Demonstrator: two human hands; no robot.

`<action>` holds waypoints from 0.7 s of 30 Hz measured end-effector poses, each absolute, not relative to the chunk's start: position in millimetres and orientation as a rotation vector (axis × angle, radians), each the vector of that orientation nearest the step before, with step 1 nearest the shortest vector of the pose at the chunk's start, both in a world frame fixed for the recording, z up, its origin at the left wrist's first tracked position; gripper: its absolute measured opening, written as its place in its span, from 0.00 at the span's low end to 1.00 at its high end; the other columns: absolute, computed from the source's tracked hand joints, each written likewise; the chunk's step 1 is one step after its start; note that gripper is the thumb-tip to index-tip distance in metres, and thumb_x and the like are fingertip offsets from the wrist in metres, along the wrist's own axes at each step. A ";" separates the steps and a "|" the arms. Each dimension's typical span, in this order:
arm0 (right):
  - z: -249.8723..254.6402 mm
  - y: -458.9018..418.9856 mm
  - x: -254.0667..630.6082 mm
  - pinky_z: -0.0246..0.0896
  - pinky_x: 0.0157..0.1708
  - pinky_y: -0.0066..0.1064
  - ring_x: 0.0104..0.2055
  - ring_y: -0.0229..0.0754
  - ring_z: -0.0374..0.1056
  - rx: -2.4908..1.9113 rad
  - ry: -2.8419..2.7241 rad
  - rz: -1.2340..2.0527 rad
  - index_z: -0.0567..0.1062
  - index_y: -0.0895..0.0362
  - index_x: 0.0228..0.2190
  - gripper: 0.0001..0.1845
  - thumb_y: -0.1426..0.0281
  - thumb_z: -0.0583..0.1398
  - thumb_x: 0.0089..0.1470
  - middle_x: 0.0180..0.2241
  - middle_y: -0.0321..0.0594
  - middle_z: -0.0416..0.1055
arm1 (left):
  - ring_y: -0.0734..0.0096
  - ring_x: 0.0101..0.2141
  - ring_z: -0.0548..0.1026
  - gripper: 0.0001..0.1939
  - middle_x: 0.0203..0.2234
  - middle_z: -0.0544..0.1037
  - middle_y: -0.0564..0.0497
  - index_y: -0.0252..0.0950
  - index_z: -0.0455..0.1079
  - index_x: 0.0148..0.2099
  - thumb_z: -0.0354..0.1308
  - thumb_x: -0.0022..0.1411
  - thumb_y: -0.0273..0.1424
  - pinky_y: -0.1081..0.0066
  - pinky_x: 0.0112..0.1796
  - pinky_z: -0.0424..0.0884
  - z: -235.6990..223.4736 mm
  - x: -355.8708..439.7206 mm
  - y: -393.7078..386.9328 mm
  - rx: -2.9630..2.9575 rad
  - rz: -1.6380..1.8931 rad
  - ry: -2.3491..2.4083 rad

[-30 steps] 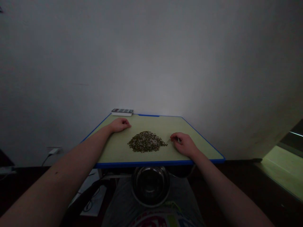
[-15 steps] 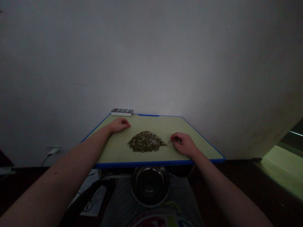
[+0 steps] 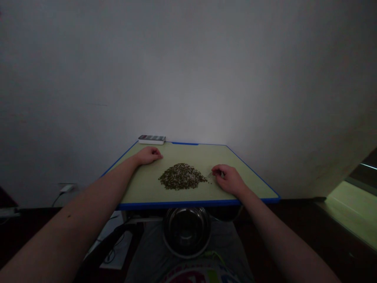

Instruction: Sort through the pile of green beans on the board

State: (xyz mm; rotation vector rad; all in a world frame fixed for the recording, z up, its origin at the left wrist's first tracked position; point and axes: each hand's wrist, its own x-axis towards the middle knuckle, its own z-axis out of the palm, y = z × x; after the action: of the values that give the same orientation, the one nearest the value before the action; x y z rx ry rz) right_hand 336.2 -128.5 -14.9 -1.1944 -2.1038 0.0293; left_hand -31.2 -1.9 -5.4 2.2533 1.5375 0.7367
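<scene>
A low heap of small brown-green seeds or beans (image 3: 182, 177) lies on the pale yellow tabletop (image 3: 188, 153), with a few loose ones trailing from its right end. Beyond that end, my right hand (image 3: 228, 180) rests with curled fingers pinched together. A thin, pale, see-through thing (image 3: 209, 175) sticks out from the fingertips toward the heap; it is too faint to name. My left hand (image 3: 148, 155) lies on the table at the back left of the heap, apart from it. Its fingers are curled in, and nothing shows in them.
A white box-like thing with a dark striped top (image 3: 152, 140) stands at the table's back left corner. Blue edging (image 3: 182, 204) runs round the table. Below the front edge, a shiny metal bowl (image 3: 186, 232) sits at my lap. A grey wall (image 3: 188, 78) rises behind.
My right hand has shifted very slightly upward, and the thin thing at its fingertips with it. My left hand and the heap look the same.
</scene>
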 end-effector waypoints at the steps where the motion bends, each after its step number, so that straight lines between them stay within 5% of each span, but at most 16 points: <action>1: -15.3 -127.7 336.3 0.60 0.34 0.28 0.31 0.38 0.67 -1.187 -2.105 0.024 0.73 0.57 0.33 0.15 0.80 0.53 0.43 0.29 0.37 0.73 | 0.70 0.26 0.69 0.18 0.21 0.72 0.53 0.36 0.69 0.28 0.55 0.44 0.46 0.72 0.27 0.63 -5.5 -31.2 -1.8 2.256 0.735 1.536; 21: -15.2 -129.1 335.8 0.58 0.33 0.29 0.30 0.39 0.65 -1.141 -2.123 0.001 0.71 0.56 0.29 0.13 0.81 0.53 0.41 0.27 0.37 0.72 | 0.69 0.26 0.69 0.18 0.22 0.73 0.53 0.36 0.69 0.28 0.55 0.44 0.46 0.72 0.28 0.63 -10.4 -34.0 3.9 2.251 0.734 1.525</action>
State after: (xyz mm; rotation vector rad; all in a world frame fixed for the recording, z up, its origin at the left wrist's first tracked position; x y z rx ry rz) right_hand 335.8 -129.1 -15.2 -1.1415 -2.1226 0.0013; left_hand -34.0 3.9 -10.4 2.2505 1.5249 0.7338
